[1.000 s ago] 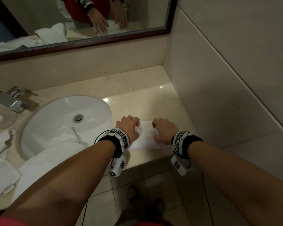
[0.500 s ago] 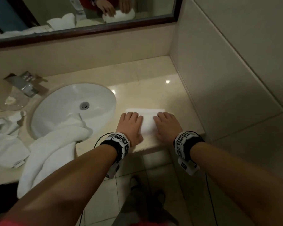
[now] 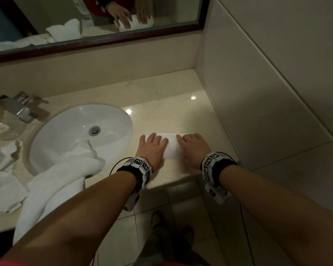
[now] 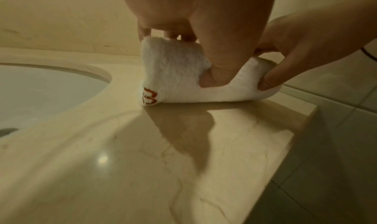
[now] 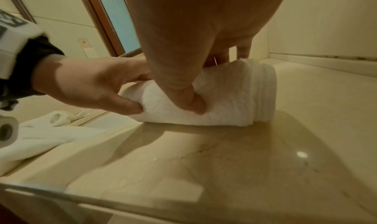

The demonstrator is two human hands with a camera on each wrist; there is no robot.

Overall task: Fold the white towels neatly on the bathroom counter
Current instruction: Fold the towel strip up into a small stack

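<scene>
A small white towel [image 3: 172,145] lies folded into a thick, narrow bundle on the beige counter [image 3: 171,112], near its front edge. My left hand [image 3: 152,148] grips its left half and my right hand [image 3: 192,148] its right half. In both wrist views the thumbs press into the near side of the towel [image 4: 177,76] while the fingers reach over its top. A red embroidered mark [image 4: 150,97] shows on the left end. The ribbed right end [image 5: 265,95] faces the side wall.
A larger white towel [image 3: 62,179] hangs from the sink [image 3: 113,120] over the counter's front edge, and another [image 3: 2,191] lies far left. A faucet [image 3: 17,110] and a glass dish [image 3: 4,129] stand behind. The tiled wall [image 3: 258,93] bounds the counter on the right.
Both hands went from curled at the towel's near edge to lying over it, moving away from me. The towel now looks narrower and thicker.
</scene>
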